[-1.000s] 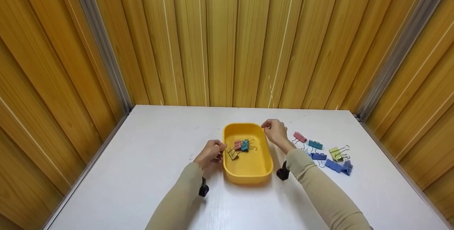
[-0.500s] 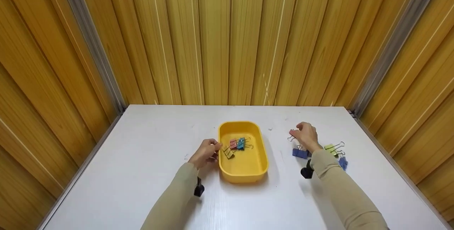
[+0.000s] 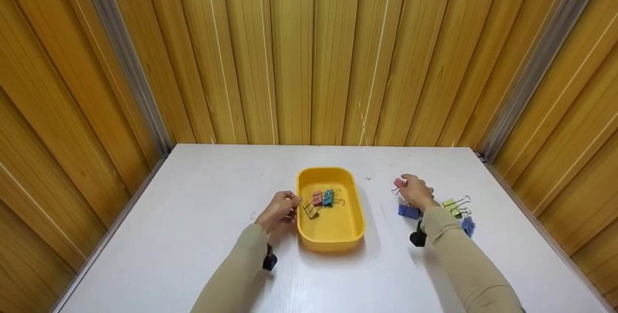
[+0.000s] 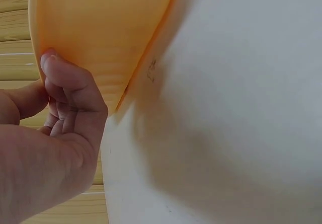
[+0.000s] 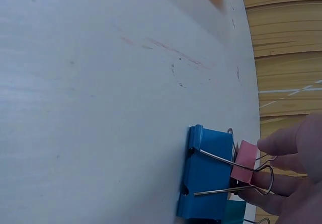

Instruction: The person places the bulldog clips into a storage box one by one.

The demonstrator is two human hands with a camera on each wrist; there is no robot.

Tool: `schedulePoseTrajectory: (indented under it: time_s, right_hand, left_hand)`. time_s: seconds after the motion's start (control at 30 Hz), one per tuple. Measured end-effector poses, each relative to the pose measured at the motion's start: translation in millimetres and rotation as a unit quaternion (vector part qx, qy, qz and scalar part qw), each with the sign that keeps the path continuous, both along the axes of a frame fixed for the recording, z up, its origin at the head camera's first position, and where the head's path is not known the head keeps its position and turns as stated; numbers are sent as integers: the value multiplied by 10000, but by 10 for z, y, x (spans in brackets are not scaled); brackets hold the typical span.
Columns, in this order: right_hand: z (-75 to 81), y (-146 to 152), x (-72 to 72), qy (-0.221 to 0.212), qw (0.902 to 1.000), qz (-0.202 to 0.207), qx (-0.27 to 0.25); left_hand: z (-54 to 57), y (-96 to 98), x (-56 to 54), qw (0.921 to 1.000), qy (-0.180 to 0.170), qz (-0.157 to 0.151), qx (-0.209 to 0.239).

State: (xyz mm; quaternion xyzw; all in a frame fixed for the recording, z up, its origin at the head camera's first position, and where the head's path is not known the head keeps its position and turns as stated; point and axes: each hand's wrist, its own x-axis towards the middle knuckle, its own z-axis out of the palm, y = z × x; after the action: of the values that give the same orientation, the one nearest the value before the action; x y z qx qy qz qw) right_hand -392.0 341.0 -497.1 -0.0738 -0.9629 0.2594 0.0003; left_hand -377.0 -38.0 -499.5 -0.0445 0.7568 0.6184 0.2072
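A yellow plastic tub (image 3: 330, 244) stands mid-table, with my left hand (image 3: 280, 209) at its left side. In the left wrist view, that hand's thumb and curled fingers pinch the tub's rim. Inside lie a pink binder clip (image 3: 317, 198), a teal one (image 3: 328, 198) and a yellow one (image 3: 311, 209). To the right, my right hand (image 3: 416, 192) pinches another pink binder clip (image 5: 245, 162) between thumb and fingers. In the right wrist view a blue binder clip (image 5: 209, 173) lies close by, and a teal clip (image 5: 234, 211) is partly hidden.
Right of my right hand lie a lime-green binder clip (image 3: 453, 208) and a blue clip (image 3: 468, 226), partly behind the forearm. The white table (image 3: 217, 177) ends at wood-patterned panels (image 3: 294, 62) behind and at both sides.
My right hand has left the tub's far right rim and moved right to the loose clips, where it takes hold of the pink one. My left hand stays at the tub.
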Motion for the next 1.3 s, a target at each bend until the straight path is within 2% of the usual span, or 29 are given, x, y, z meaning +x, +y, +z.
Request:
schedulePoseTrajectory:
  time_s: [0.13, 0.37, 0.6, 0.8, 1.0, 1.3]
  right_hand:
    - [-10, -16, -15, 58, 9999, 140, 78]
    - [1, -66, -27, -38, 9997, 206, -94]
    - [-28, -174, -45, 291, 9982, -66, 513]
    - [-105, -283, -77, -5, 9960, -144, 882]
    - [-125, -325, -85, -152, 9939, 31, 1092]
    - [-91, -315, -60, -226, 9948, 73, 987]
  left_hand:
    - [2, -5, -1, 10000, 14, -25, -23]
    - [7, 0, -2, 10000, 57, -68, 28]
    - [6, 5, 3, 9999, 80, -17, 94]
    - [1, 6, -6, 10000, 29, 8, 7]
    - [-10, 7, -10, 10000, 21, -18, 23]
    - [19, 2, -16, 10000, -14, 10, -27]
